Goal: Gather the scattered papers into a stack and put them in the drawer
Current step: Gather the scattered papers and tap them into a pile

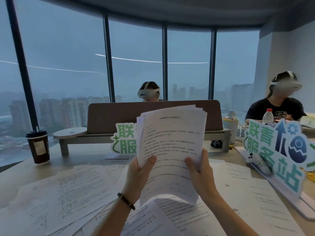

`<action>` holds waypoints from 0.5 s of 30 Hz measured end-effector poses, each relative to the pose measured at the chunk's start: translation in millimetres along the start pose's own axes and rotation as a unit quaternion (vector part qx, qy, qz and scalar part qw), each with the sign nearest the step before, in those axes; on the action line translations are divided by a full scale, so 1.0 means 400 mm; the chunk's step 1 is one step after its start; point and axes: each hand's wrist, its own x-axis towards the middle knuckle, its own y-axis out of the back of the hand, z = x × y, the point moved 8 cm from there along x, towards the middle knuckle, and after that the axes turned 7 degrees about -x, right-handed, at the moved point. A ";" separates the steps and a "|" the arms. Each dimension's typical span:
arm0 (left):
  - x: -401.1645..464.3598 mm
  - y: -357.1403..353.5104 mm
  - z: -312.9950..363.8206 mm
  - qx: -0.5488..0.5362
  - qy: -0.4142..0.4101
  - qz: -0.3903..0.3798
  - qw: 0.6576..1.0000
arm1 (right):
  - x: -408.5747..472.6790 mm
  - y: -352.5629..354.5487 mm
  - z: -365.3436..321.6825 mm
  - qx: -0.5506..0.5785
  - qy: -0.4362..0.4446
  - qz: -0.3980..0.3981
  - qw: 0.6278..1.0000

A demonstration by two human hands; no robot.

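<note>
Both hands, left (139, 174) and right (202, 174), gripped a half-built stack (170, 142), plenty of papers (73, 189) left on the table (10, 178), no drawer in sight.

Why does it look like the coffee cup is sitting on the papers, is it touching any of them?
Apart. The head view shows the coffee cup standing on bare table, with a clear gap before the nearest scattered papers.

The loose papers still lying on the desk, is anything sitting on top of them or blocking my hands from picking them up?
Nothing visible rests on the loose papers. But both the left hand and right hand are gripping the paper stack, held up above them. The coffee cup and sign stand at the edges.
</note>
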 end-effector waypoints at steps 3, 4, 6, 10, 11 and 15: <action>0.001 0.020 -0.026 -0.051 0.055 -0.034 0.997 | -0.006 -0.007 0.025 0.009 -0.018 -0.020 1.000; 0.000 0.029 -0.040 -0.059 0.073 -0.040 0.995 | -0.010 -0.015 0.039 0.004 -0.027 -0.029 0.999; -0.005 0.044 -0.068 -0.062 0.101 -0.043 0.992 | -0.022 -0.030 0.069 -0.008 -0.048 -0.044 0.998; -0.015 0.048 -0.105 -0.051 0.122 -0.040 0.990 | -0.050 -0.056 0.089 -0.015 -0.061 -0.068 0.996; -0.016 0.046 -0.108 -0.047 0.122 -0.042 0.990 | -0.054 -0.059 0.083 -0.016 -0.057 -0.072 0.996; -0.015 0.051 -0.116 -0.041 0.131 -0.034 0.990 | -0.036 -0.048 0.074 -0.019 -0.059 -0.060 0.996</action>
